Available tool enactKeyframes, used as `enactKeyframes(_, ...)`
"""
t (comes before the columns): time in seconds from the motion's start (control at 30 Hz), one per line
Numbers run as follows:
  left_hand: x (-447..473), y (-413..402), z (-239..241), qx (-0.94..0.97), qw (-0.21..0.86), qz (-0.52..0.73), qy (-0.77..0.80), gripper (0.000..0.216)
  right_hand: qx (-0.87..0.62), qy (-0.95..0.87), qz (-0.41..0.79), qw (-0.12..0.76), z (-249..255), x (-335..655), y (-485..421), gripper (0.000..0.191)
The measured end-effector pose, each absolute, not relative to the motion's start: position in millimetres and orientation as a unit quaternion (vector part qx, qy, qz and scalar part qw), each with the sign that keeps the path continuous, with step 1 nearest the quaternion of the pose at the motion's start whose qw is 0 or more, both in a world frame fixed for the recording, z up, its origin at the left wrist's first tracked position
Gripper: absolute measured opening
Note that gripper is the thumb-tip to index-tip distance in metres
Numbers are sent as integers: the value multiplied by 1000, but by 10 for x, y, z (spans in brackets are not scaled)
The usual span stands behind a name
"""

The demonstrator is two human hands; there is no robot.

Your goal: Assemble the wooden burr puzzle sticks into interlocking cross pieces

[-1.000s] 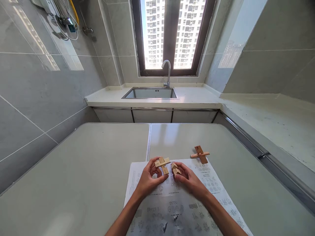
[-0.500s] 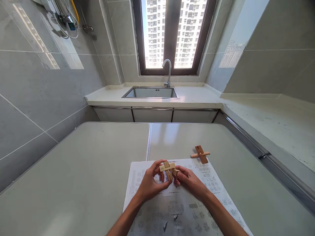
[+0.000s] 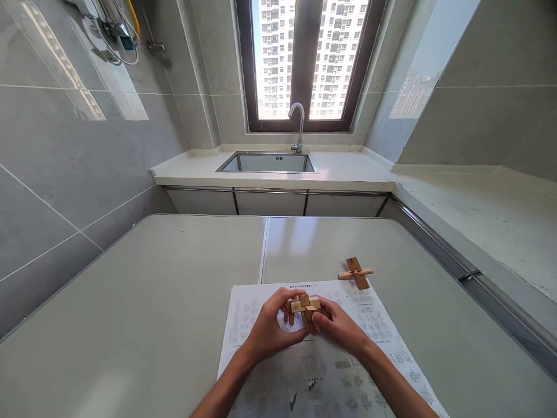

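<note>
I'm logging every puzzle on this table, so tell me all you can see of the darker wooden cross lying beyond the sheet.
The darker wooden cross is reddish-brown wood: a short flat block crossed by a thinner, paler stick. A small dark mark shows on the block's far end. It lies flat on the pale table, just past the far right corner of the printed sheet. Whether it touches the sheet cannot be told. No hand touches it.

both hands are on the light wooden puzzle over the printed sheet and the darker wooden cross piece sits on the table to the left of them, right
Not quite. The head view shows the darker wooden cross piece on the table to the right of the hands, beyond the sheet's far right corner. The rest holds: left hand and right hand both grip the light wooden puzzle over the printed sheet.
</note>
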State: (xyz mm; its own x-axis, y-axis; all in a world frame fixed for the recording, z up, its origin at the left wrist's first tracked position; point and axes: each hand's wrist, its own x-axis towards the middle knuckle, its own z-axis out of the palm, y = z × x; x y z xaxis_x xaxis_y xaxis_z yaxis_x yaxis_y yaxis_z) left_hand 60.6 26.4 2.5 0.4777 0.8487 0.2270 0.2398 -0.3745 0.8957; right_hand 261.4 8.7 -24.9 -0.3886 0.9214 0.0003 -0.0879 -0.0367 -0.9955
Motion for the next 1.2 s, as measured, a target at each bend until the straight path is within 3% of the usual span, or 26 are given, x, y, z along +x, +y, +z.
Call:
enactKeyframes(0.33, 605, 264, 17, 741, 434, 356, 369, 60, -365, -607, 568, 419, -253, 2611, 47, 72)
enactKeyframes(0.6, 585, 275, 49, 683, 498, 359, 395, 63, -446, -574, 489, 482, -297, 2631, 61, 41)
enactKeyframes(0.77, 586, 287, 25, 699, 484, 354, 390, 62, -467, -586, 474, 463, -320, 2627, 72, 41)
enactKeyframes(1.03, 600, 277, 39, 715, 482, 362, 354, 60, -466, -566, 502, 458, -357, 2621, 85, 49)
enactKeyframes(1.2, 577, 303, 7, 688, 522, 351, 363, 68, -431, -446, 625, 475, -349, 2629, 112, 49)
